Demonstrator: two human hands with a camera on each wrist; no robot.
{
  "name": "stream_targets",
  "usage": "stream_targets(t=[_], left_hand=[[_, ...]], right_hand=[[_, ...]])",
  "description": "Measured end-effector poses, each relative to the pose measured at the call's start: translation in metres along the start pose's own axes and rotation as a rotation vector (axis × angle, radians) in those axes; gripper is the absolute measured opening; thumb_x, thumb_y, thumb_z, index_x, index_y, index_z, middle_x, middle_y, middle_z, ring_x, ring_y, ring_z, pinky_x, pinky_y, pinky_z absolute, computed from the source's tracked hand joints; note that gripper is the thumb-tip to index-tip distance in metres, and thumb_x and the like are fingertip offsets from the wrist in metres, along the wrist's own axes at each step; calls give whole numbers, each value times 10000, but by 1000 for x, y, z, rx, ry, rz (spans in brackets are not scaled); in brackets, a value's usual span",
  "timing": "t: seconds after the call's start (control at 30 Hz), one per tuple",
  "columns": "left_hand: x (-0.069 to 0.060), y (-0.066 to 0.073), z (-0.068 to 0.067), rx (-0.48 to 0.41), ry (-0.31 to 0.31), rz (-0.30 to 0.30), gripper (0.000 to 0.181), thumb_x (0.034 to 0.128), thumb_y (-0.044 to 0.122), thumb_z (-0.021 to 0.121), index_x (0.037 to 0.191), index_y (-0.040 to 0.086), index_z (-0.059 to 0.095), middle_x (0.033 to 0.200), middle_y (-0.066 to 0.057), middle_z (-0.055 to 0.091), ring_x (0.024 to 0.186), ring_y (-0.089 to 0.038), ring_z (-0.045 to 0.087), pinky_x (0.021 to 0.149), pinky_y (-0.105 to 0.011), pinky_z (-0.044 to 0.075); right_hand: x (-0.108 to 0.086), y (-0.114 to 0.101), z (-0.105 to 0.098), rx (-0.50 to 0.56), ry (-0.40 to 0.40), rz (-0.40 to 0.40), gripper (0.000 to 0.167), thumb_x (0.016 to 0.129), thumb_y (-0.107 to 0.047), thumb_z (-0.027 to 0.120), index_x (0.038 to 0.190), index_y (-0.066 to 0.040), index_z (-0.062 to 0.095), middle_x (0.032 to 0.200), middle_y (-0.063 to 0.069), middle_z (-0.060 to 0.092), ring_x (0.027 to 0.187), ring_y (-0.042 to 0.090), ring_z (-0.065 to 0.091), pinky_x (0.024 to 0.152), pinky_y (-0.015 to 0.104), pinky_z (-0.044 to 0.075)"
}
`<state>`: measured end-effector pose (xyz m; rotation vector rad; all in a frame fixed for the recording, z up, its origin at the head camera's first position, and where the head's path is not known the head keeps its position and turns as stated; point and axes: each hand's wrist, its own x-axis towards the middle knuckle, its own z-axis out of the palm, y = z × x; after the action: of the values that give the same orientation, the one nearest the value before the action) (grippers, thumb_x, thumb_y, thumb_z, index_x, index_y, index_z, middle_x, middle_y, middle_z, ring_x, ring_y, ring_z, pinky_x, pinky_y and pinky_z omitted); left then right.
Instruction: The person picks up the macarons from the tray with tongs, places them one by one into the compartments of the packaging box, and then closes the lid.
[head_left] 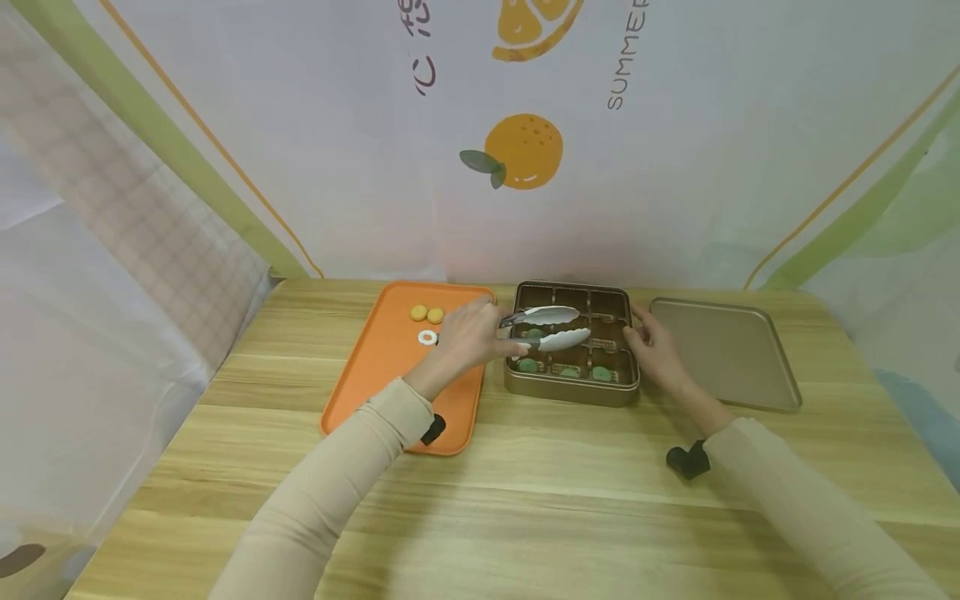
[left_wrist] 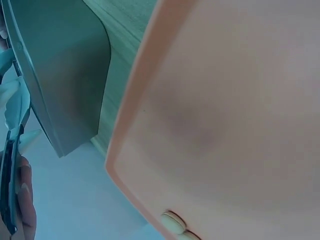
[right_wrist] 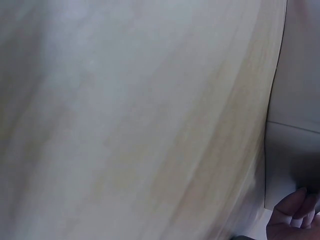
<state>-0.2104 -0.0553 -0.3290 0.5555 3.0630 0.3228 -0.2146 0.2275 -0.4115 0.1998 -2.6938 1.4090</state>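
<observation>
In the head view my left hand [head_left: 467, 335] grips a pair of tongs [head_left: 558, 315] with pale scalloped tips. The tongs lie over a bronze-coloured metal tin [head_left: 573, 390] divided into compartments, their two tips apart and no piece visible between them. Green round cookies [head_left: 602, 373] and some brown pieces sit in several compartments. My right hand [head_left: 654, 348] holds the tin's right wall near the rim; curled fingers show against its side in the right wrist view. Part of the tin's inside is hidden under the tongs.
An orange tray [head_left: 363, 392] lies left of the tin, with two yellow cookies [head_left: 427, 314] and a white ring-shaped piece [head_left: 427, 337] on it, the latter beside my left hand. A flat metal lid [head_left: 727, 354] lies to the right. A printed cloth [head_left: 375, 208] hangs behind the wooden table.
</observation>
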Motion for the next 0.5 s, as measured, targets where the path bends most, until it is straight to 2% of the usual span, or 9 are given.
stream_targets(t=[0.17, 0.27, 0.37, 0.5], left_hand=[[-6, -5, 1, -73, 1, -16, 622, 734, 484, 763, 1269, 206, 610, 898, -3, 519, 639, -148, 452, 488, -258, 330], [-11, -14, -1, -138, 10, -43, 626, 738, 473, 764, 1288, 225, 597, 969, -11, 551, 643, -163, 464, 506, -270, 334], [-18, -27, -5, -173, 26, -75, 620, 730, 484, 766, 1274, 232, 609, 1023, -32, 582, 696, -187, 494, 542, -290, 359], [-32, -53, -13, -207, 34, -137, 620, 730, 491, 761, 1264, 213, 616, 1001, -38, 567, 752, -195, 477, 567, -301, 362]], right_hand=[[-1, 2, 1, 8, 2, -1, 509, 996, -148, 436, 1436, 63, 292, 879, 197, 568, 726, 71, 475, 638, 182, 415], [0, 3, 2, 9, 9, -6, 506, 994, -146, 439, 1432, 66, 298, 885, 208, 571, 737, 79, 480, 648, 177, 414], [1, 4, 2, 9, 17, -8, 501, 993, -141, 439, 1425, 75, 305, 906, 234, 581, 758, 92, 495, 668, 164, 419], [2, 4, 2, 5, 25, -9, 495, 988, -128, 440, 1416, 86, 315, 906, 254, 588, 764, 105, 503, 683, 169, 419]])
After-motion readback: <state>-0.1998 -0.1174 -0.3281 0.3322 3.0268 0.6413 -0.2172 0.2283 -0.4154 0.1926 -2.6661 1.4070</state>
